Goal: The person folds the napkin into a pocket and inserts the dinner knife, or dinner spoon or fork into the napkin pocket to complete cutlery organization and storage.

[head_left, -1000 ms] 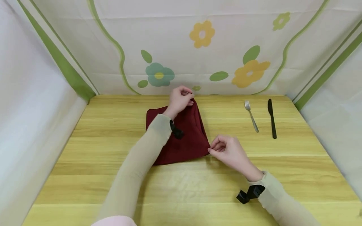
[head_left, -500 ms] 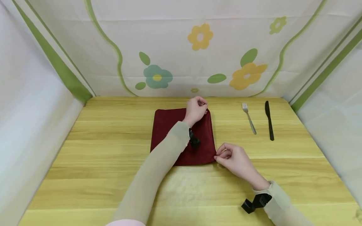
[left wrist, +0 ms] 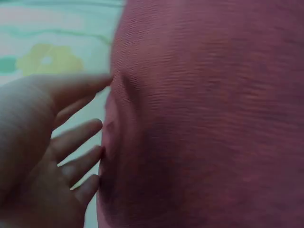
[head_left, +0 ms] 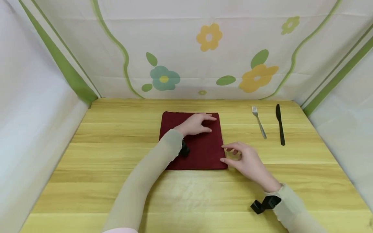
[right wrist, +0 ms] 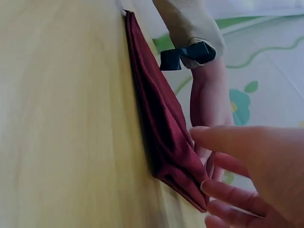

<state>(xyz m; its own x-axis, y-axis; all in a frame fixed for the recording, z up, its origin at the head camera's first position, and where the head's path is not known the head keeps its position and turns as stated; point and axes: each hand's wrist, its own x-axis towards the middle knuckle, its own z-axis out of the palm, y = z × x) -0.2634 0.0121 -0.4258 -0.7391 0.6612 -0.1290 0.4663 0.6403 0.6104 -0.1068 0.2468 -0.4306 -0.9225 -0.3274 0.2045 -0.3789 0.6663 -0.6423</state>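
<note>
A dark red cloth napkin (head_left: 204, 150), folded into a near-square, lies flat on the wooden table. My left hand (head_left: 196, 124) is over its far right part, thumb and fingers spread apart. In the left wrist view the fingertips (left wrist: 97, 127) are right at the edge of the red cloth (left wrist: 209, 104). At the napkin's near right corner is my right hand (head_left: 247, 160), its thumb and forefinger parted along the edge. Stacked layers of the folded napkin (right wrist: 164, 118) show from the side in the right wrist view, with the right thumb (right wrist: 209, 135) close against them.
A fork (head_left: 258, 121) and a black knife (head_left: 280, 124) lie side by side on the right of the table (head_left: 116, 181). A white flower-printed cloth (head_left: 186, 48) hangs behind the table, with white cloth at both sides.
The napkin's right side, lifted and slanted earlier, now lies straight and flat. Both hands have loosened their pinch on its right corners. The left hand moved right, then back left over the cloth.
</note>
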